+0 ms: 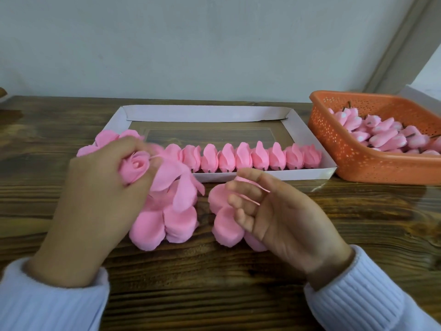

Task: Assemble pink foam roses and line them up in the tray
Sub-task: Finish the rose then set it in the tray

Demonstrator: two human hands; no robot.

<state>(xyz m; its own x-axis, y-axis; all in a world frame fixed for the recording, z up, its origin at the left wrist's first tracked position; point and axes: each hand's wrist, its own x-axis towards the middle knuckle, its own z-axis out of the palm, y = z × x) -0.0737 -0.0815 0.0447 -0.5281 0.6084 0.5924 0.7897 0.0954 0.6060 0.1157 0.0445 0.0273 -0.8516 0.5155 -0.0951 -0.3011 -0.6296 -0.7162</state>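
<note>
My left hand (100, 194) grips a pink foam rose (134, 169) with its bud facing up, just in front of the tray's near left corner. Loose pink petals (176, 185) hang from it over a stack of petal pieces (164, 223) on the table. My right hand (274, 211) hovers palm-up over a second petal stack (224, 225), with thin pink petals (250, 199) pinched between its curled fingers. The white cardboard tray (205, 113) holds a row of several finished roses (250, 157) along its near wall.
An orange perforated basket (353, 161) at the right holds several pink rose buds (386, 137) with dark stems. More pink petals (107, 139) lie at the tray's left end. A white box edge (427, 94) shows behind the basket. The wooden table (214, 283) runs to a pale wall.
</note>
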